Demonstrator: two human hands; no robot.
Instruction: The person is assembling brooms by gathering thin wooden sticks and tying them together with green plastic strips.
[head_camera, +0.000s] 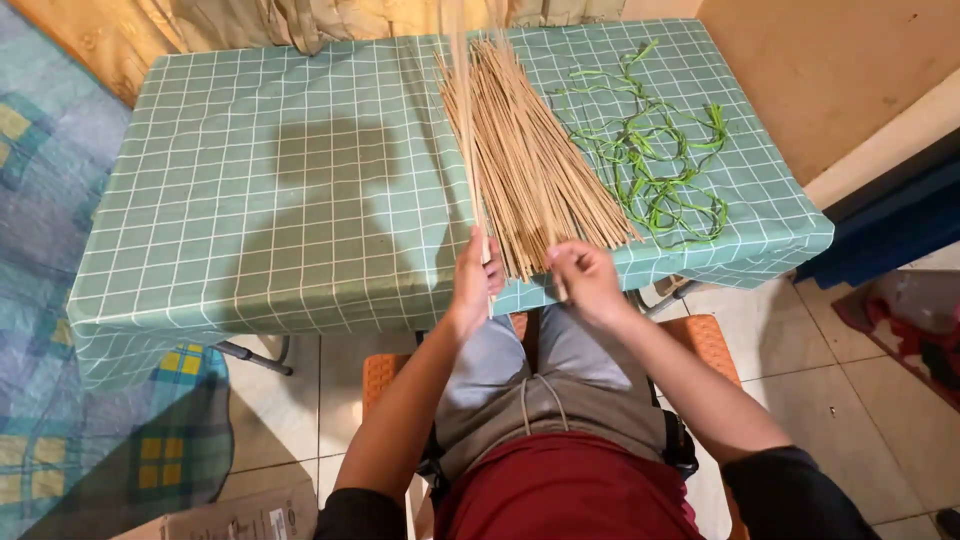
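On the far left, a blue patterned rug (40, 200) covers the floor beside the table (250, 180), and a cardboard box (240, 520) pokes in at the bottom edge. The table wears a green checked cloth, and its whole left half lies bare except for my shadow, so there is wide room there. The near edge of the cloth hangs just above my knees.

My left hand (473, 280) sits at that near edge, fingers closed around one thin stick (468, 130) that runs straight away from me across the table. Just to its right lies the bundle of sticks (525, 160), fanned out, its near ends reaching the table edge between my two hands and its far ends reaching the back edge.

My right hand (585, 278) hovers just off the near edge, fingertips pinched together on the end of another stick from the bundle.

Farther right, a loose tangle of green strips (655, 160) lies next to the bundle, near the right edge of the table. Beyond that edge the tiled floor (850, 400) opens up.
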